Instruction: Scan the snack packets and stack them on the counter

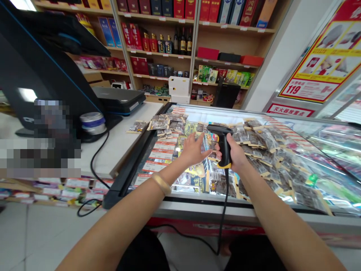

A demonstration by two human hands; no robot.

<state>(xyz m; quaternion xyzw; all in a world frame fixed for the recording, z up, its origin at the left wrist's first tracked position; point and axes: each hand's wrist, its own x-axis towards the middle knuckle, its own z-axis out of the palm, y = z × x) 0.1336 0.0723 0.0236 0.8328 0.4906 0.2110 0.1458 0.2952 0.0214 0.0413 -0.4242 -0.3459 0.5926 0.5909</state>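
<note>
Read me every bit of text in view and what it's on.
"119": red-and-yellow poster
"灭火器放置点": red-and-white sign beneath it
Too small or blurred: the poster's other text, packets, orange-and-white strips, shelf boxes.
No legible text on the scanner.

The right hand point(237, 154) hides part of the scanner point(224, 146); the left hand point(194, 149) blocks some packets point(262, 160), whose fine print is unreadable. Blurred blocks point(42, 158) cover the black stand point(53, 71) at left. The poster point(324, 64) at far right is cut off.
</note>
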